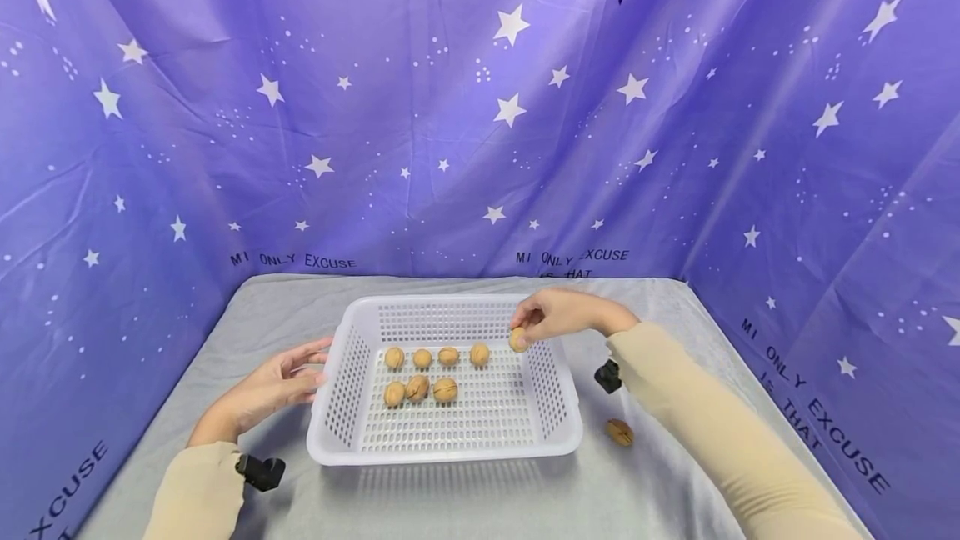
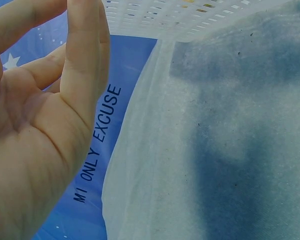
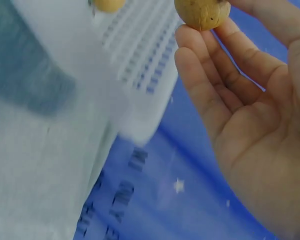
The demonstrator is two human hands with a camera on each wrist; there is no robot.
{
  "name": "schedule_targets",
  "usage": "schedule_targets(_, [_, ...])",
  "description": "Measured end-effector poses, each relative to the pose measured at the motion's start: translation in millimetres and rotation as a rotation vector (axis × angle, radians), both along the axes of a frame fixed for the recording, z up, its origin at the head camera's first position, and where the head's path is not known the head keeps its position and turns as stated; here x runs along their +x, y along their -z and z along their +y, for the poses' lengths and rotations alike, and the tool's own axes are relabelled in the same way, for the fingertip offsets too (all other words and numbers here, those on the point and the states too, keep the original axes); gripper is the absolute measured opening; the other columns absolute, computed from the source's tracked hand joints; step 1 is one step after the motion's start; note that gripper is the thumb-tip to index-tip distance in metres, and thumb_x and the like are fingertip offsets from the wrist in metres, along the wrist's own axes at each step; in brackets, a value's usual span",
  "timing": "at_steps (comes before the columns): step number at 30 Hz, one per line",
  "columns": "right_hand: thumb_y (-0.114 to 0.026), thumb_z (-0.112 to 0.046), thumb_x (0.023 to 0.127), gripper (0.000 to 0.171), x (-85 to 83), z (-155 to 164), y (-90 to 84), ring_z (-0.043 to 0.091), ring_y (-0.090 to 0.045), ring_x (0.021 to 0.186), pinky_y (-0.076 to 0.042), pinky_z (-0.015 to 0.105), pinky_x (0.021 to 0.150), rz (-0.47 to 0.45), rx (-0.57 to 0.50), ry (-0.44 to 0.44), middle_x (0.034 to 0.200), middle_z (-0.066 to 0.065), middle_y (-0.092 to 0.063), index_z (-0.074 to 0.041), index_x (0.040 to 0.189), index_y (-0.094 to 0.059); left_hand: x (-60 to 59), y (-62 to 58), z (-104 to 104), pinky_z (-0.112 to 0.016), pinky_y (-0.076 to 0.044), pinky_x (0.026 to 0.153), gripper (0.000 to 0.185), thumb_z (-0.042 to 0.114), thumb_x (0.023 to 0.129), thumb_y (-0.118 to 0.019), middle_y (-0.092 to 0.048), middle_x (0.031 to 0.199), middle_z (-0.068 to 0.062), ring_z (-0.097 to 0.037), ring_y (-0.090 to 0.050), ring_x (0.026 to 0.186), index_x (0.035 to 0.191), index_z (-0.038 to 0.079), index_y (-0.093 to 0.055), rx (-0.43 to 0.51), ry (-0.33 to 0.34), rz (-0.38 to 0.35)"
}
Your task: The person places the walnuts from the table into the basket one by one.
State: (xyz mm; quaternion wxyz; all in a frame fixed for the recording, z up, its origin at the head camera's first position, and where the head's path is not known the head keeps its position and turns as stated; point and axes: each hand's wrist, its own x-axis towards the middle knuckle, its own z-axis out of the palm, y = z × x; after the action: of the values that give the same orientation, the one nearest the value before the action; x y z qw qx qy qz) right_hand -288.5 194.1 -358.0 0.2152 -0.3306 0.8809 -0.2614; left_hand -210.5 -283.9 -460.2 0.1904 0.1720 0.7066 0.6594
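Observation:
A white perforated plastic basket (image 1: 444, 455) stands on the cloth with several walnuts in it. Four-sided and shallow, it holds a back row with one walnut (image 1: 479, 354) at its right end, and a front row with another walnut (image 1: 445, 390). My right hand (image 1: 558, 312) pinches a walnut (image 3: 202, 12) between thumb and fingertips, over the basket's back right corner. At the basket's left side is my left hand (image 1: 273, 386), its fingers extended near the wall; whether they all touch it I cannot tell. The left wrist view shows that hand (image 2: 45, 105) holding nothing.
One loose walnut (image 1: 619, 432) lies on the grey cloth (image 1: 442, 507), right of the basket and beside the right forearm. Purple star-printed curtains (image 1: 420, 107) enclose the table at the back and both sides.

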Motion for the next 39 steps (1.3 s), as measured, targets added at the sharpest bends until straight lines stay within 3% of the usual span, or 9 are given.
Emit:
schedule_targets(5, [-0.079,-0.027,0.087,0.027,-2.4,-31,6.1,0.009,-0.065,0.095,-0.052,0.032,0.091,-0.029,0.054,-0.040,0.099,-0.010,-0.070,-0.014,0.110,-0.072,-0.9,-0.8,0,-0.043,-0.056,0.090,0.068,0.000,0.100,-0.057,-0.039,0.142,-0.029,-0.027,-0.062,0.116,0.156,-0.005,-0.018,-0.001,0.002,0.003])
schedule_targets(10, [-0.081,-0.026,0.085,0.030,-5.1,-51,22.8,0.007,-0.064,0.095,-0.051,0.029,0.090,-0.059,0.082,-0.062,0.101,-0.011,-0.069,-0.013,0.111,-0.073,0.0,-1.1,-1,-0.043,-0.056,0.090,0.068,-0.001,0.100,-0.057,-0.041,0.141,-0.026,-0.027,-0.062,0.116,0.156,-0.006,-0.018,0.001,0.005,0.006])
schedule_targets(18, [-0.083,-0.024,0.083,0.021,-2.7,-73,47.7,0.005,-0.062,0.092,-0.050,0.026,0.089,-0.092,0.163,-0.035,0.095,-0.012,-0.068,-0.019,0.101,-0.073,0.4,-1.9,-1,-0.042,-0.056,0.089,0.068,-0.001,0.100,-0.057,-0.041,0.141,-0.026,-0.026,-0.063,0.115,0.156,-0.005,-0.019,-0.003,-0.002,0.005])
schedule_targets(29, [-0.082,-0.017,0.084,0.019,-0.4,-87,75.9,0.004,-0.063,0.086,-0.051,0.024,0.086,-0.124,0.209,-0.058,0.089,-0.011,-0.070,-0.015,0.101,-0.074,0.8,-1.0,0,-0.042,-0.056,0.090,0.068,0.002,0.100,-0.058,-0.044,0.140,-0.021,-0.027,-0.062,0.115,0.156,-0.004,-0.020,-0.024,-0.015,-0.001])
schedule_targets(39, [-0.081,-0.020,0.084,0.023,-3.0,-86,78.0,0.004,-0.063,0.090,-0.050,0.028,0.092,-0.125,0.226,-0.046,0.093,-0.011,-0.070,-0.017,0.106,-0.074,0.5,0.0,0,-0.043,-0.056,0.090,0.067,0.001,0.100,-0.057,-0.042,0.141,-0.023,-0.027,-0.062,0.116,0.156,-0.005,-0.020,-0.015,-0.006,0.009])
